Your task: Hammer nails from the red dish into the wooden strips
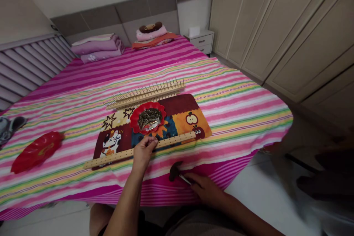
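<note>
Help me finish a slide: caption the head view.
Left hand at holed wooden strip, right hand holding hammer, red bowl of metal pins beyond.

The bed (166,57) wore a striped sheet (235,105). On it lay a patterned mat (190,104), pin-studded wooden strips (149,97), a red scalloped tray (37,153) and folded bedding (96,47).

Red bowl (134,125) on a pink, yellow, green-striped bedcover (235,107).

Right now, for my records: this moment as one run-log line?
left hand: at holed strip | right hand: holding hammer | red bowl: holds nails
</note>
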`<state>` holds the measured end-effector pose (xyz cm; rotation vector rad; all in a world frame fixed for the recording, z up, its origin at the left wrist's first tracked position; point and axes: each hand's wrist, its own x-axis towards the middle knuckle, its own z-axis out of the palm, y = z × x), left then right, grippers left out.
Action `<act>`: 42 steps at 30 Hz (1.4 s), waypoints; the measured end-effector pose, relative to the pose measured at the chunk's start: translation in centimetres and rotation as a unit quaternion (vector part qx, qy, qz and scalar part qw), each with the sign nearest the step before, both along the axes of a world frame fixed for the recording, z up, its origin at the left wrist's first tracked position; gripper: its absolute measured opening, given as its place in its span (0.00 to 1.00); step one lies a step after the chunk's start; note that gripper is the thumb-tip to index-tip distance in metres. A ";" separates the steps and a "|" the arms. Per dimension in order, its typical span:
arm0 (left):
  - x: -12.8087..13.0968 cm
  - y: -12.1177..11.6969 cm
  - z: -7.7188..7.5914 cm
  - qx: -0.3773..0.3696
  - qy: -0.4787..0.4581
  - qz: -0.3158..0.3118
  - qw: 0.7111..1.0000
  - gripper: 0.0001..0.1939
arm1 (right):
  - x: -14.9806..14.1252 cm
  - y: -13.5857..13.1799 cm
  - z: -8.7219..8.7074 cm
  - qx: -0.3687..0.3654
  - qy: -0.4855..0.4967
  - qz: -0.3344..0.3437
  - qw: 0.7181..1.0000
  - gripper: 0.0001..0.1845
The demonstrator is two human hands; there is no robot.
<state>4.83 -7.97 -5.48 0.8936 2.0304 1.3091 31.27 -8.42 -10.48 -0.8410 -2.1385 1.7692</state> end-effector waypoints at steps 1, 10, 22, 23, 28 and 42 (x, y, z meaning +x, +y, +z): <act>0.1 0.0 0.1 -0.002 0.008 -0.002 1.000 0.17 | 0.0 0.0 0.0 0.000 0.001 0.001 1.000 0.26; 0.8 -0.6 0.0 0.005 0.091 -0.016 0.996 0.11 | 0.5 -0.5 1.6 0.006 -0.008 0.001 1.000 0.23; 0.8 -0.7 -1.2 0.036 0.118 -0.017 0.992 0.09 | -3.3 3.6 11.1 0.236 0.088 -0.054 0.966 0.27; 0.8 -0.7 -1.2 0.036 0.117 -0.019 0.992 0.09 | -4.0 4.0 11.3 0.254 0.090 -0.050 0.962 0.27; 0.9 -0.6 -1.0 0.032 0.141 -0.028 0.989 0.08 | -6.2 4.8 10.2 0.273 0.034 -0.015 0.961 0.27; 0.3 -1.4 -1.4 0.051 0.116 -0.045 0.991 0.13 | -0.1 0.3 3.2 0.037 0.004 0.011 0.999 0.24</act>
